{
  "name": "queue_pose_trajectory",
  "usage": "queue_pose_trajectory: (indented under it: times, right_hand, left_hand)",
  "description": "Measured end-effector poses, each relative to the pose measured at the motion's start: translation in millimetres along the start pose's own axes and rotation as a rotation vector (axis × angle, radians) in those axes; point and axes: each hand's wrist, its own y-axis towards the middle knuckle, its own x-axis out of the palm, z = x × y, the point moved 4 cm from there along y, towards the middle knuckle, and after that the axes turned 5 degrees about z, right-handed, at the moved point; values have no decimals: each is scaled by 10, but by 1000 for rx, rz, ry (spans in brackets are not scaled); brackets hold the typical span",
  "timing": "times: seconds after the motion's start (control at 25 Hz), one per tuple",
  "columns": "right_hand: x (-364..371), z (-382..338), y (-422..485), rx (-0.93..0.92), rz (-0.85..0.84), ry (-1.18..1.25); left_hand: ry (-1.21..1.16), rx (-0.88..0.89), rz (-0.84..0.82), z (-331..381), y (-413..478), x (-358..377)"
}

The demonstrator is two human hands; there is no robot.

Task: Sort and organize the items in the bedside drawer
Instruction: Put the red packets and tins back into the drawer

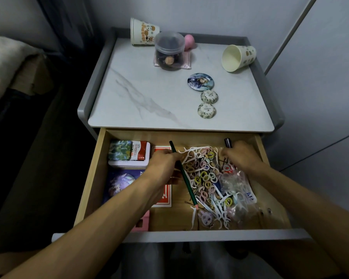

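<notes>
The drawer (93,178) stands pulled fully out beneath the bedside surface (141,93), and both hands are down inside it. The left hand (164,161) has its fingers curled round a green pencil (186,184) near its upper end. The pencil lies slantwise along the left edge of a tangled heap of hair ties and floss picks (208,178) that fills the right half of the drawer. The right hand (241,156) hovers curled over the back of that heap, beside a dark pen (228,142) and some black hairpins (223,161); whether it actually holds anything I cannot tell from here. On the left, tins (129,155) and a red box (165,196) already sit fairly squarely. To my eye the job in hand is freeing the long things from the heap first. The pencil should come out lengthways, drawn up along its own line rather than swept sideways, or it will drag ties and picks with it. The right hand would do well to press the heap down while it goes.
</notes>
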Motion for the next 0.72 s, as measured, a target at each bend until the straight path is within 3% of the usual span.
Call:
queue_pose_trajectory:
  times: [0.24, 0.44, 0.56, 0.72]
  right_hand:
    - [-61, -106, -86, -30, 82, 3]
    - [-72, -312, -207, -323, 132, 15]
    - [29, -398, -242, -486, 72, -295]
    - [107, -318, -150, -356, 83, -554]
  left_hand:
    - [-4, -5, -10, -7, -6, -20]
    - [-11, 2, -11, -8, -8, -31]
    - [-17, 11, -7, -4, -12, -42]
    - [-9, 15, -11, -4, -23, -95]
